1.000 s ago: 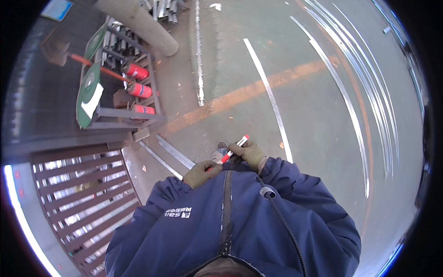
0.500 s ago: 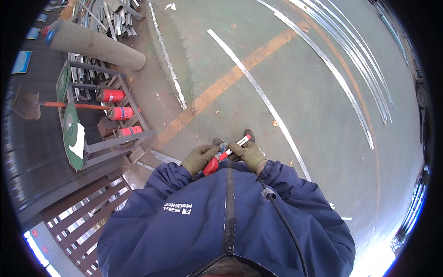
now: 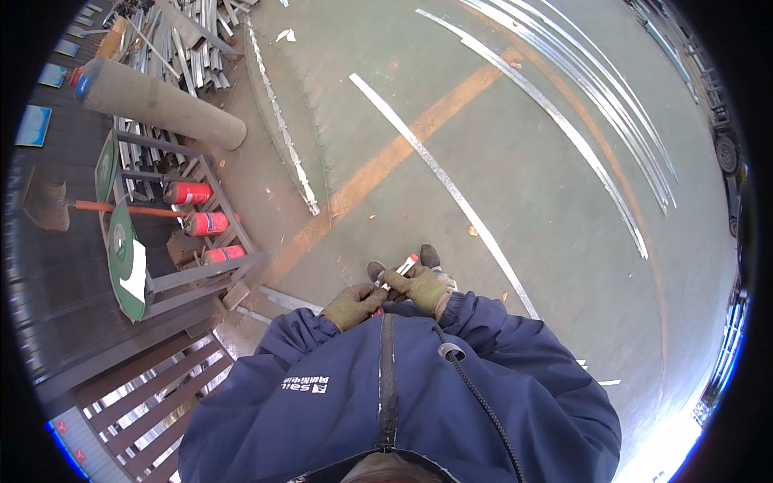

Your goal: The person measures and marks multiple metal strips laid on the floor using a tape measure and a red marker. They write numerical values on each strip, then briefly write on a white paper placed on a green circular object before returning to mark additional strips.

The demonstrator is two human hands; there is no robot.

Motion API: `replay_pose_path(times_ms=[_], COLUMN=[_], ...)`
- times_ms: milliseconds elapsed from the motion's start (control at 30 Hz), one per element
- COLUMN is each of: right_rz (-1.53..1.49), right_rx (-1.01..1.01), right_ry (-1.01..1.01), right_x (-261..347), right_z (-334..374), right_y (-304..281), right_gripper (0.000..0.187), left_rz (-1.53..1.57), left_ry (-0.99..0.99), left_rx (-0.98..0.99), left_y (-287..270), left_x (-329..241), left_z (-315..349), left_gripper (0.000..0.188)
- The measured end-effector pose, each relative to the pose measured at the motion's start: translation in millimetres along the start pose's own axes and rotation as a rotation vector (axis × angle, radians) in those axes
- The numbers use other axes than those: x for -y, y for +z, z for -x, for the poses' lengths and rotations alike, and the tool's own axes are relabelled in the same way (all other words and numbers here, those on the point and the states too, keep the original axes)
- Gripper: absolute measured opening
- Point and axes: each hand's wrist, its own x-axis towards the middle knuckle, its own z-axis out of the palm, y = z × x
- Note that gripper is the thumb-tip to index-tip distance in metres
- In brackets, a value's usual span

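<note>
1. Clearly, from my remote seat, I see the right hand [image 3: 422, 291], in an olive glove, pinching a slim red-and-white marker [image 3: 402, 272] between thumb and fingers.
2. I find that marker in front of the jacket [image 3: 322, 394], slanting up and rightward, its red end outermost, above the shoes' level.
3. I see the left hand [image 3: 351, 307], gloved alike, with curled fingers near the marker's lower end; a bit of red shows below them, but I cannot tell whether they grip anything.
4. Beyond the hands, I make out a pale metal strip [image 3: 439, 173] lying across the green floor [image 3: 362, 193].
5. Leftward, I spot three red extinguishers [image 3: 211, 224] in a metal rack [image 3: 193, 278].
</note>
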Motion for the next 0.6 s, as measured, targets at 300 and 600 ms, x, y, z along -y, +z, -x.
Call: replay_pose_path(times_ms=[300,600], right_rz=[-0.020,-0.135], right_rx=[0.025,0.020], right_ry=[-0.020,-0.024], right_x=[0.7,-14.0], right_z=[0.6,-8.2], right_y=[-6.4,-25.3], right_gripper=[0.029,0.030], left_rz=[-0.101,-0.089], left_ry=[-0.011,0.046], left_rx=[-0.043,-0.030], left_y=[7.1,22.7], left_x=[-11.4,-38.4], left_z=[-2.0,-3.2], left_gripper=[0.050,0.045])
